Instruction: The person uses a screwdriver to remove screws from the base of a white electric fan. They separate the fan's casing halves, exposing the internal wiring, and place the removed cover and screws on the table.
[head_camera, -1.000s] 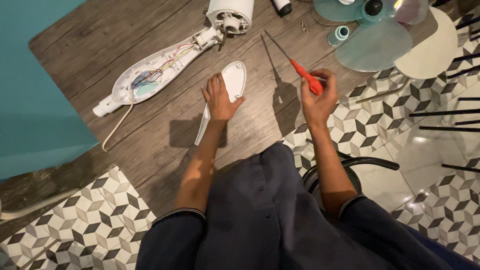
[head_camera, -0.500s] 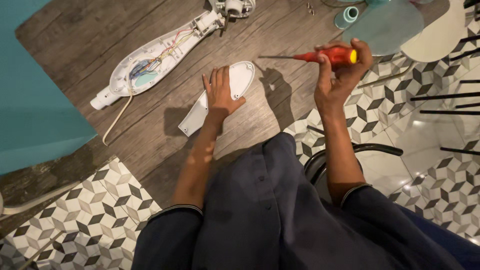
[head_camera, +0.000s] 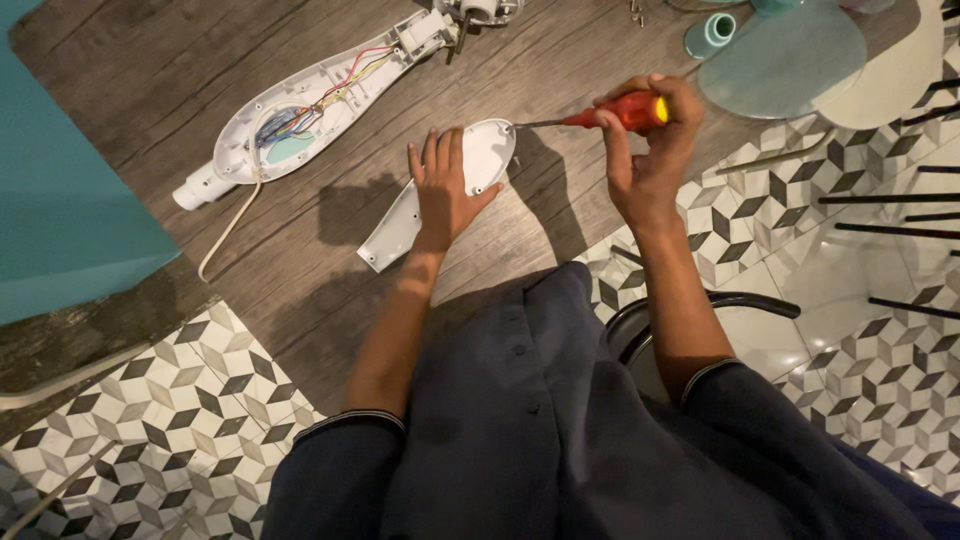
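A long white plastic cover (head_camera: 480, 150) lies on the wooden floor. My left hand (head_camera: 443, 190) rests flat on its middle, fingers spread. My right hand (head_camera: 650, 150) grips a red-handled screwdriver (head_camera: 610, 112) held almost level, its metal tip touching the cover's rounded far end. To the upper left lies the other white housing half (head_camera: 300, 125), open, with coloured wires showing inside and a white cord trailing from its end.
A pale round fan blade (head_camera: 780, 55) and a small teal cap (head_camera: 712, 32) lie at the top right. Dark grille wires (head_camera: 890, 215) cross the patterned tiles on the right. A teal surface (head_camera: 60, 200) fills the left edge.
My right hand lifted the screwdriver, turned it level and brought its tip to the cover's end. My left hand shifted on the cover, which has turned a little.
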